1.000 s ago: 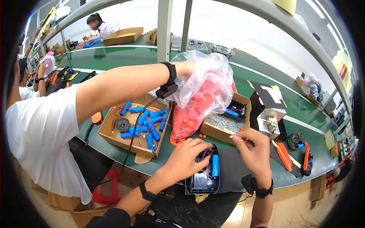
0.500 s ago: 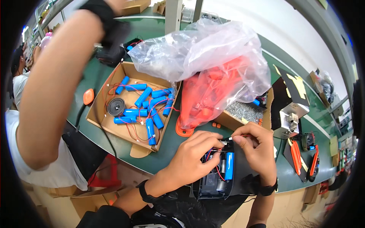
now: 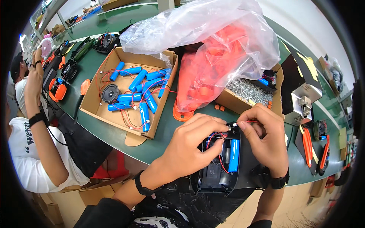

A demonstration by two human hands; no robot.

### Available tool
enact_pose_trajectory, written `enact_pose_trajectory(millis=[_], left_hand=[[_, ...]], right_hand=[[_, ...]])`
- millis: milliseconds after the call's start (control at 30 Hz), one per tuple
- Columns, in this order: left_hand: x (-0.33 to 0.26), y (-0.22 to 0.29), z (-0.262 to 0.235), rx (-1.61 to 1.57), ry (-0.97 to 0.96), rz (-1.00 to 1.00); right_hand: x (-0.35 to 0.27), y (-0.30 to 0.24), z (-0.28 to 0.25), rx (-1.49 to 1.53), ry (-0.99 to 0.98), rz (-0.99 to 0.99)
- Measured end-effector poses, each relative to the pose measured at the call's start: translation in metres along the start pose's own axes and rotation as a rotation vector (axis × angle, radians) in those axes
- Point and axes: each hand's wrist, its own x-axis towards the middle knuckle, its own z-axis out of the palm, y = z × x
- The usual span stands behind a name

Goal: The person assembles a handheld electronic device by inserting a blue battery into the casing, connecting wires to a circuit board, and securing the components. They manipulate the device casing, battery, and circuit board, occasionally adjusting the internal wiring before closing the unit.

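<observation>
On the table's near edge in front of me lies an open black plastic housing (image 3: 213, 184) with wires inside it. A blue cylindrical battery (image 3: 234, 155) sits along the housing's right side. My left hand (image 3: 195, 142) is curled over the housing's upper left part, fingertips at its top end and thumb by the red and blue wires (image 3: 213, 136). Between thumb and forefinger my right hand (image 3: 264, 140) pinches a small white connector (image 3: 234, 124) with a red wire, at the housing's top right corner. The left fingertips partly hide the parts there.
A cardboard box (image 3: 123, 133) with blue batteries and a round speaker (image 3: 110, 93) stands to the left. Behind the housing are a plastic bag of red-orange parts (image 3: 213, 64) and a box of screws (image 3: 247, 93). A metal-fronted device (image 3: 300, 110) stands right; a co-worker (image 3: 42, 152) sits left.
The co-worker's arm has swung back from the upper left toward the far left. My view has shifted slightly. Both my hands stay at the housing; the connector and red wire show more clearly.
</observation>
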Motion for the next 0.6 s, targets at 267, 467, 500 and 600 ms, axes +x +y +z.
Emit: enact_pose_trajectory(millis=[267, 467, 500, 600], left_hand=[[-0.001, 0.001, 0.000, -0.026, 0.015, -0.037], [0.000, -0.002, 0.001, -0.026, 0.026, -0.023], [0.000, -0.003, 0.002, -0.052, 0.037, -0.023], [-0.001, -0.002, 0.003, -0.066, 0.027, -0.026]], right_hand=[[-0.003, -0.002, 0.006, -0.120, -0.038, -0.183], [0.000, -0.012, 0.006, -0.541, -0.090, -0.413], [0.000, -0.013, 0.006, -0.581, -0.101, -0.423], [-0.001, -0.017, 0.006, -0.677, -0.113, -0.461]])
